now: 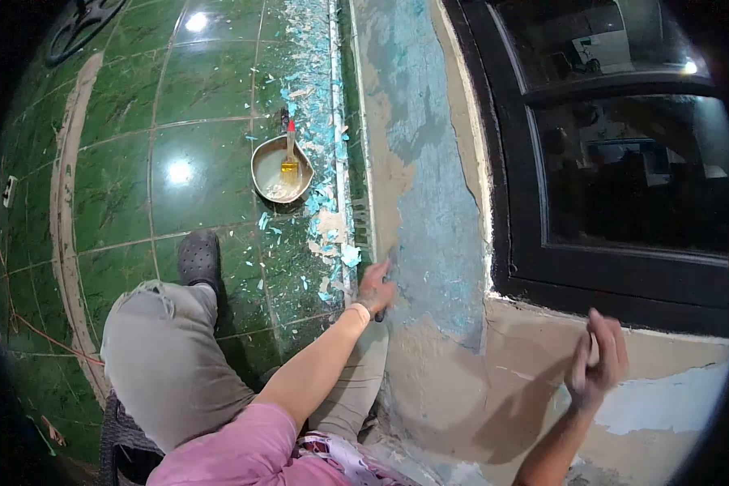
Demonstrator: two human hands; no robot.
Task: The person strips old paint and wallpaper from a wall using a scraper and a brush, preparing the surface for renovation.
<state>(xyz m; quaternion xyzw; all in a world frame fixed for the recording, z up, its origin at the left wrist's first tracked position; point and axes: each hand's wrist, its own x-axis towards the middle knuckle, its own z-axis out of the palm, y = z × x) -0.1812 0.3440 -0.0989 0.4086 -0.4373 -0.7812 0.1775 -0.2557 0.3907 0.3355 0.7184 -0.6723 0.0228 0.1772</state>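
My left hand [375, 292] is at the foot of the wall, its fingers bent around a small dark object that I cannot make out. Beside it stands the wall's patchy blue-grey and beige surface [441, 235], with ragged paint edges. My right hand [598, 356] is raised before the beige wall below the window, fingers bent and thumb apart, with nothing visible between them. Blue and white paint flakes [324, 194] lie along the wall's base. A round pot [257, 174] with pale liquid holds a paintbrush [290, 154] with a red-tipped handle.
A dark-framed window [624, 283] is set in the wall at the right. Green tiles [121, 186] cover the floor, crossed by a beige strip [65, 178] at the left. My leg and grey clog [198, 257] are left of the flakes. Part of a wheel [77, 32] shows at the upper left.
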